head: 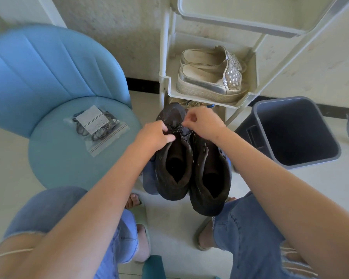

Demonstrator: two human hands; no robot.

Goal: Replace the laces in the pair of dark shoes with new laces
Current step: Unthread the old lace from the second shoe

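Two dark shoes stand side by side between my knees, toes pointing away: the left shoe (172, 168) and the right shoe (211, 178). My left hand (155, 135) grips the tongue area of the left shoe. My right hand (203, 122) pinches the black lace (178, 129) at the top of that shoe. A clear zip bag of new black laces (97, 127) lies on the blue chair seat (54, 158) to the left.
A cream shoe rack (170, 85) stands straight ahead, with a pair of silver platform shoes (212, 77) on its shelf. A grey bin (294, 131) sits open at the right. My knees in blue jeans and sandalled feet frame the floor below.
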